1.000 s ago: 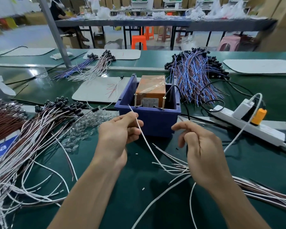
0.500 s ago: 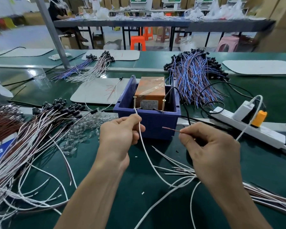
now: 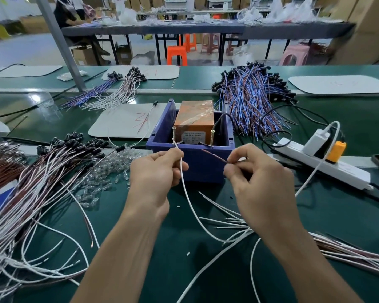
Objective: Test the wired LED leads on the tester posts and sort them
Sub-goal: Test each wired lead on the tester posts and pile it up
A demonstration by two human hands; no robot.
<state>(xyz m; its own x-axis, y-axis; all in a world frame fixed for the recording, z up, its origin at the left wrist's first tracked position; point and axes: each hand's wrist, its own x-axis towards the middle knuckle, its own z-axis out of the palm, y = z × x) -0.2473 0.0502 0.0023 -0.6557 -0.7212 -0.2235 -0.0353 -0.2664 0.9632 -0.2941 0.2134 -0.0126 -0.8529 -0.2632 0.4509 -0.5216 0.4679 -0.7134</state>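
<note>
A blue box (image 3: 190,169) holds an orange tester (image 3: 194,120) with two brass screw posts, the left post (image 3: 174,134) and the right post (image 3: 212,137). My left hand (image 3: 155,171) pinches a white lead (image 3: 185,189); its bare tip reaches the left post. My right hand (image 3: 256,178) pinches a brown lead (image 3: 214,155) whose tip points toward the right post, a short gap away. Both leads trail down to a bundle of wires (image 3: 348,252) lying under my right forearm.
A large pile of white and brown LED leads (image 3: 35,189) lies at left, beside loose clear LEDs (image 3: 105,178). Blue and brown leads (image 3: 252,99) heap behind the box. A white power strip (image 3: 328,165) with plugs sits at right. A white mat (image 3: 123,121) lies behind.
My left hand brought the white lead's tip up to the left post. My right hand took hold of the brown lead and raised it toward the right post.
</note>
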